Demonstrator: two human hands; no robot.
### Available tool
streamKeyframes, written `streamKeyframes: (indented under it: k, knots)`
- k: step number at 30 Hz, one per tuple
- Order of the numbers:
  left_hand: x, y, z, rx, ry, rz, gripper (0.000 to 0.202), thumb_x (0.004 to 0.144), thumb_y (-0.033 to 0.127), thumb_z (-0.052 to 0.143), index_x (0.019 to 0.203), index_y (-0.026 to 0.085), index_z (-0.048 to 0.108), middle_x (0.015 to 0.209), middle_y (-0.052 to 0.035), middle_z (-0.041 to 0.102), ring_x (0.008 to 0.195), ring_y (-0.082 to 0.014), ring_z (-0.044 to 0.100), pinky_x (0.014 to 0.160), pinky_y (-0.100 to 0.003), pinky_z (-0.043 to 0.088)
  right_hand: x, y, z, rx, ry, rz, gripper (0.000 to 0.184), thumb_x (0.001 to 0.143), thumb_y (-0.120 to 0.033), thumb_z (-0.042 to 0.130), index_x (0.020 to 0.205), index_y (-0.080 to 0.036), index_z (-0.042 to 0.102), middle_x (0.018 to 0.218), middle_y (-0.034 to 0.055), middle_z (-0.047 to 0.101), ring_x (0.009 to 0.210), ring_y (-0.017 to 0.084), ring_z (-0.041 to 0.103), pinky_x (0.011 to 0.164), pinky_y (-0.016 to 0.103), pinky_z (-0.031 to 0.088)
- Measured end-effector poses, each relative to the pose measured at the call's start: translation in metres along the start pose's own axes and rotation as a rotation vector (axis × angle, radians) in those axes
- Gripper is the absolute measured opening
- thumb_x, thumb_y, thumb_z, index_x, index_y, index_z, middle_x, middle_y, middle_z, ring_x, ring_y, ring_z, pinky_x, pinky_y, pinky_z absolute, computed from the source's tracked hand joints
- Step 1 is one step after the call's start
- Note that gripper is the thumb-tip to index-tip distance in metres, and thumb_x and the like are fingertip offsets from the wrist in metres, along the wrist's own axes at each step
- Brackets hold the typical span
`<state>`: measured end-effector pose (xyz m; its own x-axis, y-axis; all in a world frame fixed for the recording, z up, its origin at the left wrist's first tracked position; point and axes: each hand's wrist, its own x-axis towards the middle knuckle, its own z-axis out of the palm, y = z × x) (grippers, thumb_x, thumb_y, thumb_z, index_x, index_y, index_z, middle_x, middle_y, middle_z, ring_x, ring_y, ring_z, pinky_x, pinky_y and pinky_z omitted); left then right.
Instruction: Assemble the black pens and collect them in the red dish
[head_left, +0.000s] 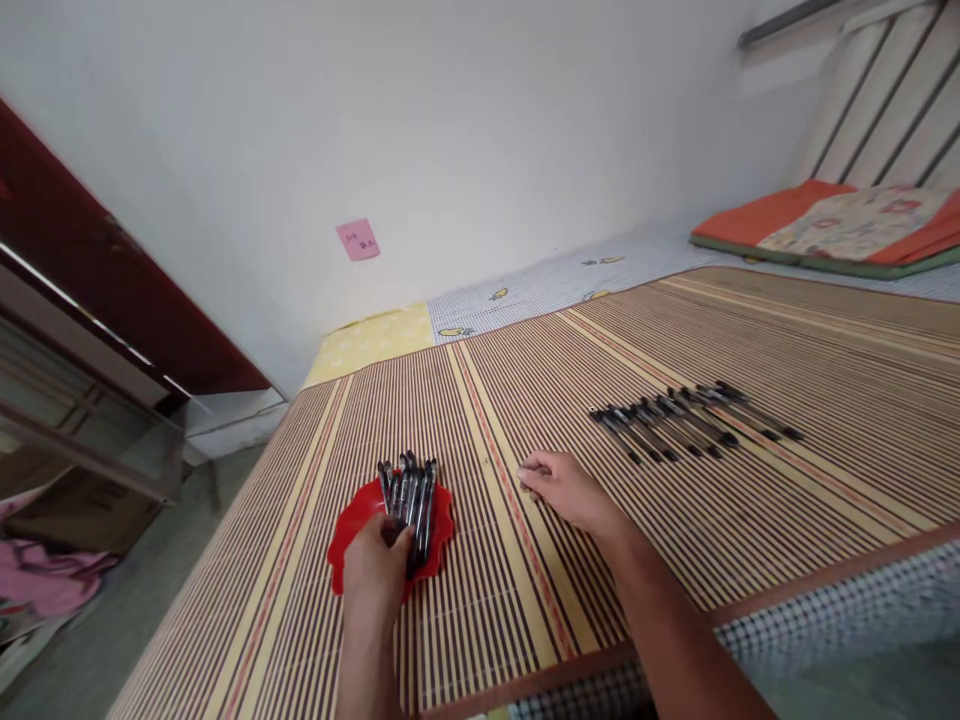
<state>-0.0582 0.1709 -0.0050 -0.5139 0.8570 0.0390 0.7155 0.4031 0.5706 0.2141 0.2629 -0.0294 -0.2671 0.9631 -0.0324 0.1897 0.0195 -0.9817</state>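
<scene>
A red plate with a scalloped rim (pixel 349 520) lies on the striped bamboo mat, and a bunch of black-capped clear pens (pixel 420 505) rests in it. My left hand (pixel 375 560) reaches over the plate, thumb and fingers curled on the near left end of the pens; the fingertips are partly hidden. To the right of the plate, my right hand (pixel 566 485) hovers low over the mat with its fingers pressed together and no object visible in them. Beyond it, several more black pens (pixel 686 420) lie side by side in a slanting row.
The bamboo mat (pixel 480 560) covers a bed against a white wall. A folded orange and floral cloth (pixel 825 230) lies at the far right near slatted rails. A pink note (pixel 358 240) is stuck on the wall. Left of the bed stands a cardboard box (pixel 75 510).
</scene>
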Motion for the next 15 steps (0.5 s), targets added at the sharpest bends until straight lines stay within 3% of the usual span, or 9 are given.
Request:
streamKeyframes:
  k: [3, 6, 11, 13, 15]
  knots:
    - [0.000, 0.001, 0.000, -0.038, 0.007, -0.011, 0.016, 0.080, 0.037, 0.062, 0.078, 0.022, 0.065, 0.078, -0.0086, 0.074, 0.078, -0.0293, 0.070, 0.067, -0.034, 0.046, 0.000, -0.001, -0.001, -0.020, 0.017, -0.010, 0.012, 0.083, -0.027, 0.059, 0.078, -0.018, 0.065, 0.067, 0.0014, 0.062, 0.061, 0.015, 0.059, 0.060, 0.027, 0.044]
    - [-0.003, 0.005, -0.004, -0.078, 0.126, 0.020, 0.022, 0.084, 0.043, 0.056, 0.081, 0.022, 0.064, 0.078, -0.0074, 0.074, 0.075, -0.0275, 0.069, 0.067, -0.034, 0.045, 0.000, -0.002, 0.000, -0.105, 0.039, -0.017, 0.013, 0.084, -0.028, 0.059, 0.080, -0.018, 0.066, 0.071, 0.0029, 0.066, 0.063, 0.016, 0.060, 0.060, 0.027, 0.042]
    - [-0.026, 0.046, -0.009, -0.118, 0.364, 0.089, 0.028, 0.085, 0.045, 0.052, 0.066, 0.024, 0.055, 0.059, -0.0011, 0.059, 0.058, -0.0212, 0.056, 0.058, -0.030, 0.035, 0.000, -0.002, 0.007, -0.300, 0.081, -0.036, 0.012, 0.083, -0.026, 0.062, 0.076, -0.017, 0.068, 0.074, 0.0042, 0.069, 0.069, 0.016, 0.061, 0.061, 0.026, 0.038]
    - [-0.042, 0.069, -0.001, -0.232, 0.344, 0.167, 0.033, 0.086, 0.042, 0.051, 0.060, 0.025, 0.045, 0.051, 0.0031, 0.043, 0.051, -0.0170, 0.044, 0.054, -0.028, 0.029, 0.001, -0.002, 0.008, -0.334, 0.087, -0.040, 0.014, 0.082, -0.028, 0.064, 0.075, -0.018, 0.069, 0.073, 0.0033, 0.069, 0.068, 0.016, 0.060, 0.059, 0.025, 0.036]
    - [-0.060, 0.090, 0.015, -0.459, 0.201, 0.243, 0.038, 0.088, 0.043, 0.052, 0.059, 0.024, 0.037, 0.052, 0.0047, 0.033, 0.051, -0.0146, 0.036, 0.051, -0.026, 0.026, 0.002, -0.002, 0.009, -0.359, 0.094, -0.052, 0.015, 0.082, -0.029, 0.064, 0.076, -0.018, 0.071, 0.075, 0.0033, 0.070, 0.069, 0.016, 0.060, 0.060, 0.025, 0.036]
